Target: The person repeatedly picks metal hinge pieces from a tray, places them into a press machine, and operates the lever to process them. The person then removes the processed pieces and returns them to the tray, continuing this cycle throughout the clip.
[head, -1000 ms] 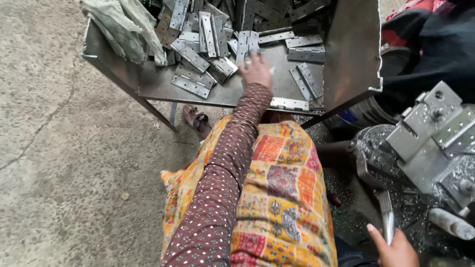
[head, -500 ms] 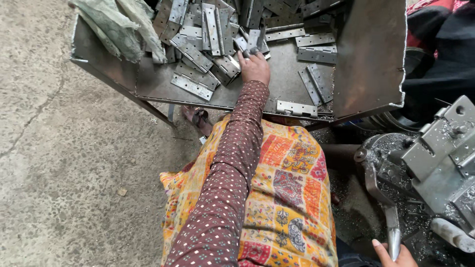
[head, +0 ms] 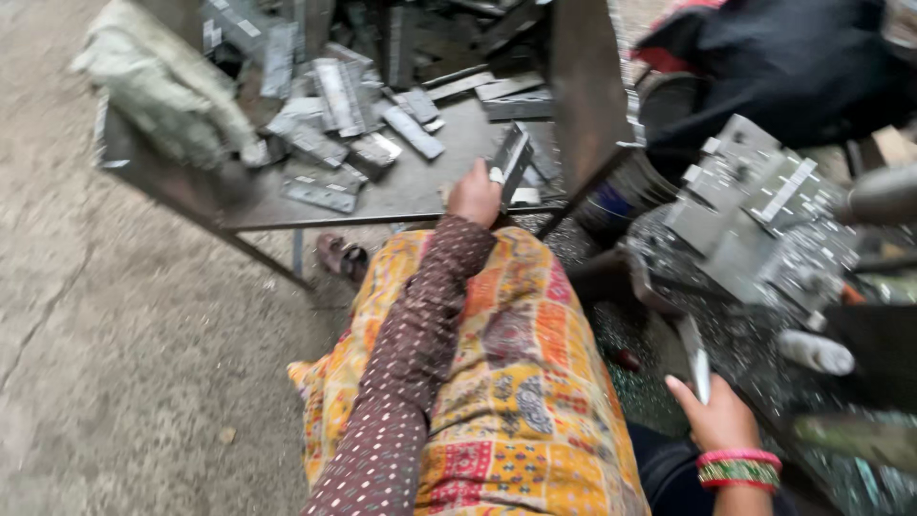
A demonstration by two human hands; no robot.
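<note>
Over the near edge of the low metal table (head: 401,196), the left hand (head: 475,196) is closed around a flat grey metal plate (head: 512,162), lifting it tilted on edge just above the tabletop. Behind it, more loose metal plates (head: 334,96) lie scattered in a heap, and a crumpled pale cloth (head: 158,86) sits at the table's far left corner. Low at the right, the right hand (head: 721,420), with pink and green bangles at the wrist, grips the metal lever handle (head: 695,358) of a grey press machine (head: 764,220). A patterned yellow garment (head: 506,382) covers the lap between both arms.
</note>
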